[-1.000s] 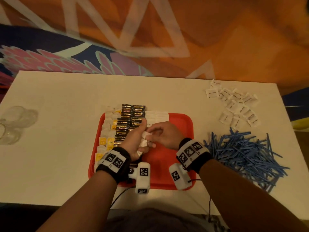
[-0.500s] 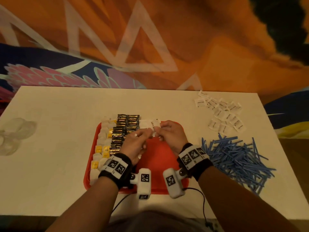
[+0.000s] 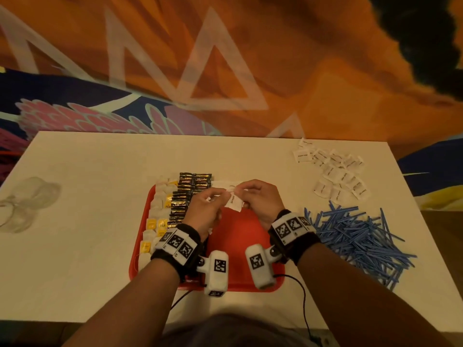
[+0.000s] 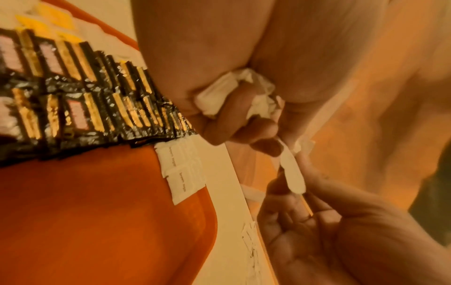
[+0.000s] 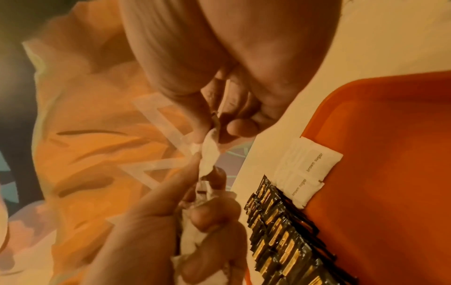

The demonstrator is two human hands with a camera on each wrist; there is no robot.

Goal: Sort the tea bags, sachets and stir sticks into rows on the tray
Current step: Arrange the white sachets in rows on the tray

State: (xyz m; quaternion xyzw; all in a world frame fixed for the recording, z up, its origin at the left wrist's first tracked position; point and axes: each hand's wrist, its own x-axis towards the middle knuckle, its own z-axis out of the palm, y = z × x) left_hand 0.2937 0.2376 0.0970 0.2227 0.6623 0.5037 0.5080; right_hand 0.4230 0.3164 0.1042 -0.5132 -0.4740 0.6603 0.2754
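While my left hand point(image 3: 203, 211) clenches a bunch of white paper sachets point(image 4: 234, 96), my right hand point(image 3: 260, 199) pinches one white sachet point(image 3: 234, 202) above the red plastic tray point(image 3: 240, 236). Its long axis points away from me, toward the started row of white sachets point(image 5: 305, 167) just beyond, nearer my right grip.

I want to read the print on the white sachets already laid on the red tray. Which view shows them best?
The right wrist view: the laid white sachets lie unobstructed, "brown sugar" legible. The left wrist view shows them smaller, print fainter. In the head view the hands mostly cover them.
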